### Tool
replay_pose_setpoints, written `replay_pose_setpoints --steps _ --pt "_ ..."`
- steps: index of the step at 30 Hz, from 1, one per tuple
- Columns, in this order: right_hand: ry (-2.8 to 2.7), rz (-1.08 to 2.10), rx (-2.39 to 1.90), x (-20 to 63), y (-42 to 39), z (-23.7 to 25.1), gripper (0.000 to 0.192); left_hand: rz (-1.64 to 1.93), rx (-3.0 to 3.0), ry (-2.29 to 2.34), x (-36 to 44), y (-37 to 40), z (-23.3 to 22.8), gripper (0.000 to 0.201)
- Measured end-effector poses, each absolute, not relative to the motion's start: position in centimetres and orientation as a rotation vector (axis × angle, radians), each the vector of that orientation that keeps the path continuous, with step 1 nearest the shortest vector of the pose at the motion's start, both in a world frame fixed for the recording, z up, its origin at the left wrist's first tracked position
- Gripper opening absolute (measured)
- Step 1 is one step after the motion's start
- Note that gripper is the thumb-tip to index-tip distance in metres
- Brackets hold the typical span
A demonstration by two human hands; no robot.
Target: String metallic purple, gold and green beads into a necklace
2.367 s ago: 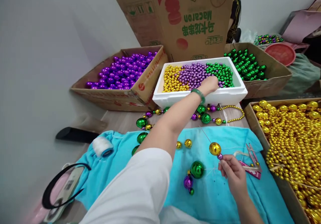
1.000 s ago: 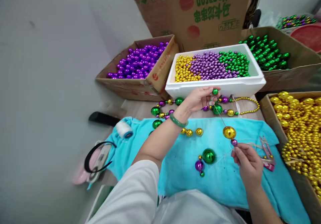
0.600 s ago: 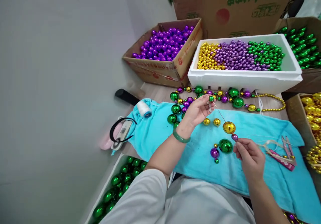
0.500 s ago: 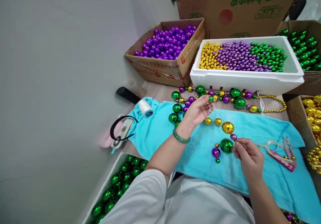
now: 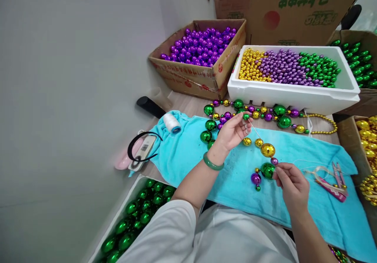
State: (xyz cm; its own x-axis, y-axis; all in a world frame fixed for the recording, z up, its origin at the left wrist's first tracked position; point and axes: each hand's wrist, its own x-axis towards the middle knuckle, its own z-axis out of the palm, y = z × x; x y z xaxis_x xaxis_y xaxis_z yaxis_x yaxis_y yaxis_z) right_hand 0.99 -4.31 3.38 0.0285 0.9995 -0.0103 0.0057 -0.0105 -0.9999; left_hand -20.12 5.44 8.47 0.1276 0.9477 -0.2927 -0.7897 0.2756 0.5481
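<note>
Green bead (image 5: 246, 116), small, is sitting pinched at the fingertips of the left hand (image 5: 232, 131), raised just above the turquoise towel (image 5: 235, 176) and in front of the finished bead strand (image 5: 265, 115). A thin needle (image 5: 255, 129) is running from that bead down to the large gold bead (image 5: 268, 150), which is resting against a small purple bead (image 5: 274, 161). The right hand (image 5: 290, 186) is closing its thumb and forefinger on the thread just below the purple bead. A large green bead (image 5: 268, 170) and a purple bead (image 5: 255, 178) are lying on the towel just beside the right hand.

The thread itself is too fine to trace, and whether the green bead is already sitting on the needle tip cannot be told. The right forearm is running out of the lower edge. The gold-bead carton (image 5: 366, 149) is cut off at the right edge, and a tray of large green beads (image 5: 132, 219) is partly hidden by the white sleeve (image 5: 165, 235).

Compared with half a second earlier, both hands are keeping the same grips and positions; only the view is shifting slightly. Compared with 2.4 s earlier, the left hand is no longer reaching into the white foam box (image 5: 294, 96).
</note>
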Motion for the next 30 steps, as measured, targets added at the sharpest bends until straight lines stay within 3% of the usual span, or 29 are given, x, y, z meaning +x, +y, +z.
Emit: replay_pose_setpoints --steps 30 --pt "-1.211 1.254 -1.269 0.9 -4.1 3.0 0.014 1.374 0.284 0.739 -20.8 4.6 6.7 0.015"
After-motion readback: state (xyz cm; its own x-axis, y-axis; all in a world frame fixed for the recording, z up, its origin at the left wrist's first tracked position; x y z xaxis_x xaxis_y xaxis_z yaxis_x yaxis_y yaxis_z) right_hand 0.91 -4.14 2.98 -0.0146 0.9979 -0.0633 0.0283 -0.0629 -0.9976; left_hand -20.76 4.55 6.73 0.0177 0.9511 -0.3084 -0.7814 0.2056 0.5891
